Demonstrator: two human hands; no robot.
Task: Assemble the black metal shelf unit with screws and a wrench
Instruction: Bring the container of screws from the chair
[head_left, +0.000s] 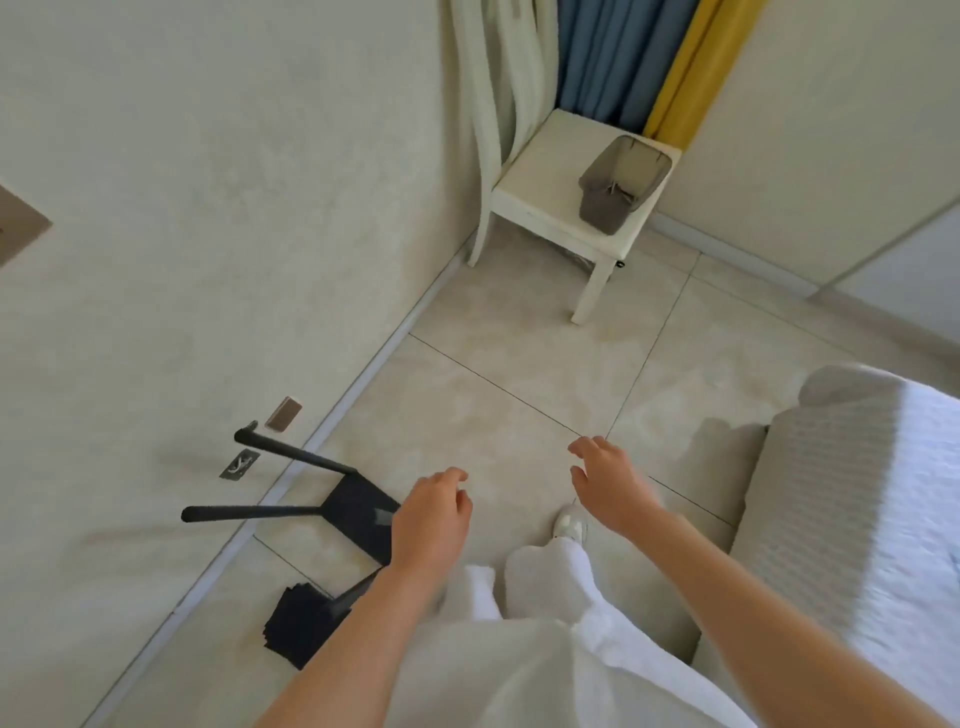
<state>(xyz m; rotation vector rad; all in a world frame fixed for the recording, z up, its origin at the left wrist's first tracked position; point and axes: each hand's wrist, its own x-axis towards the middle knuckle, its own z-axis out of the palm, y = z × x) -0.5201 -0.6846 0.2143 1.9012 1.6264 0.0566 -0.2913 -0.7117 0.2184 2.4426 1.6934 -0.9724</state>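
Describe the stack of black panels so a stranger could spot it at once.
Start at the wall on the left and follow its skirting toward the person. Beside it on the tiled floor lies a black frame with two long legs; the stack of black panels lies just nearer the person. Unlike the frame, it is a flat, squarish pile without legs.

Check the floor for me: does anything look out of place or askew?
Yes. The black shelf frame lies tipped on its side by the wall, with two legs sticking out sideways. The stack of black panels beside it is unevenly fanned. The left hand and right hand hold nothing; no wrench shows.
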